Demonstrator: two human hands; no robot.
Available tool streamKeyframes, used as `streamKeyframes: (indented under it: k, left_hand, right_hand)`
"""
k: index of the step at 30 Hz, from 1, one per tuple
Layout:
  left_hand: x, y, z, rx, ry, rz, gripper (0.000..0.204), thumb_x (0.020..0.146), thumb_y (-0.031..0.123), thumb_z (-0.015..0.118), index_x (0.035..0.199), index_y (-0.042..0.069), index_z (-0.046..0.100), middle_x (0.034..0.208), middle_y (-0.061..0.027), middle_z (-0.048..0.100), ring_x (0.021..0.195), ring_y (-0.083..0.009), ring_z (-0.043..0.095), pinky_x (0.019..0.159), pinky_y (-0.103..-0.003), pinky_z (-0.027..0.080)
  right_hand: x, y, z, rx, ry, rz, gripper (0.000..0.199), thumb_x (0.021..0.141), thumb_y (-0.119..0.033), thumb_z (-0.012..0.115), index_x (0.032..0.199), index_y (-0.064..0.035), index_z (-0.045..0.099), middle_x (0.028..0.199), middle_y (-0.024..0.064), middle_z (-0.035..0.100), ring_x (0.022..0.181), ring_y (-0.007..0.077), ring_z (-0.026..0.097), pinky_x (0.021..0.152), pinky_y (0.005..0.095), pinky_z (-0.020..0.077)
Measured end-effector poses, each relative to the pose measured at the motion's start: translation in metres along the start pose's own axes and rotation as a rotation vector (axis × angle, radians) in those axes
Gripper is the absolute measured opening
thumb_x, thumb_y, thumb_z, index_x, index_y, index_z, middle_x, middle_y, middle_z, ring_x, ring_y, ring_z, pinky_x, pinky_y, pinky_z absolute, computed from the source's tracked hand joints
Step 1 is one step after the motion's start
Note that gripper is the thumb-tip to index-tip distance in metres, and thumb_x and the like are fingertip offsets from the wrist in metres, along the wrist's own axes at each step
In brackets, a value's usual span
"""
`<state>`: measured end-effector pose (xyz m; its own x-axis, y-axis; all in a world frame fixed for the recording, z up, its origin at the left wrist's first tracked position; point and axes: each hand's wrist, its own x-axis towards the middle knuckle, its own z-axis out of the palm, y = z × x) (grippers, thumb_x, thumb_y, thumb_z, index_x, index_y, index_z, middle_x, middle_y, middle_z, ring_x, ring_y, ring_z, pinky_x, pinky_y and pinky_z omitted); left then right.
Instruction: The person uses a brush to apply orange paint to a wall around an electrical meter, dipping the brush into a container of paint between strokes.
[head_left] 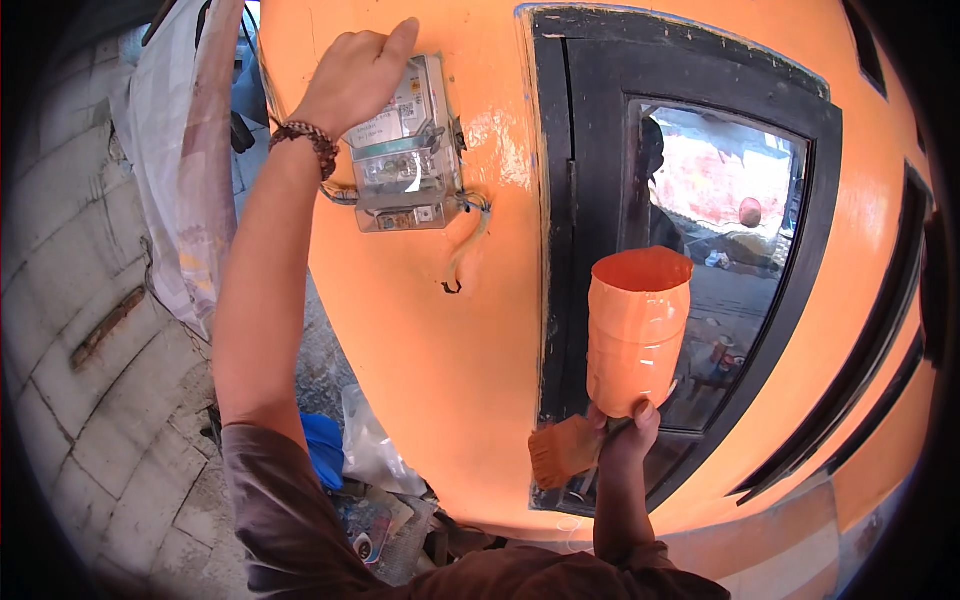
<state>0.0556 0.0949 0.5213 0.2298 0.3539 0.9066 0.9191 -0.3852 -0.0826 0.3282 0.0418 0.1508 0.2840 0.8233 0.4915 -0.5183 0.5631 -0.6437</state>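
Observation:
My left hand (362,78), with a braided bracelet at its wrist, is bent over the upper left of an electricity meter (405,165) in a clear case on the orange wall. Its fingers curl down out of sight and seem to grip the meter's top edge; the thumb points up. Low at the right, my right hand (625,432) is closed round the lower end of a cut plastic bottle (640,345), held upright and coated orange inside. The same hand also holds a paintbrush (562,455), its orange-covered head jutting left.
Loose wires (470,215) stick out beside the meter. A dark-framed glass door (690,400) stands behind the bottle. Pale cloth (180,150) hangs at the left before a block wall (60,250). Below lie a clear plastic bag (378,445) and a blue bag (322,450).

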Motion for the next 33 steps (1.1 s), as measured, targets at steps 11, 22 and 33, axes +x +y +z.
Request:
streamKeyframes:
  k: [11,22,33]
  left_hand:
    - [0.002,-0.015,-0.007,-0.176,0.097,0.065,0.056,0.1,0.044,0.038,0.099,-0.002,0.068,0.096,-0.0199,0.068,0.085,-0.0348,0.062,0.087,-0.042,0.047]
    - [-0.003,-0.012,0.002,-0.256,0.123,0.33,0.056,0.099,0.044,0.041,0.096,-0.004,0.07,0.091,-0.0256,0.067,0.085,-0.0383,0.064,0.083,-0.043,0.048]
    - [-0.006,-0.041,-0.028,0.222,0.116,-0.032,0.065,0.098,0.054,0.041,0.1,-0.006,0.067,0.079,-0.023,0.067,0.083,-0.0361,0.066,0.08,-0.043,0.049]
  right_hand:
    - [-0.002,0.01,-0.003,0.078,-0.047,0.056,0.085,0.074,-0.071,0.066,0.117,0.002,0.055,0.081,0.0089,0.064,0.052,0.0155,0.057,0.039,0.0244,0.0365]
    - [-0.003,-0.004,0.01,0.061,-0.041,0.037,0.095,0.07,-0.074,0.066,0.12,0.0061,0.054,0.1,0.0169,0.068,0.048,0.0128,0.052,0.038,0.0234,0.0338]
    - [-0.006,-0.021,0.001,0.112,-0.025,0.052,0.09,0.068,-0.065,0.075,0.12,0.0045,0.052,0.083,0.0125,0.064,0.059,0.0175,0.062,0.043,0.0243,0.0433]
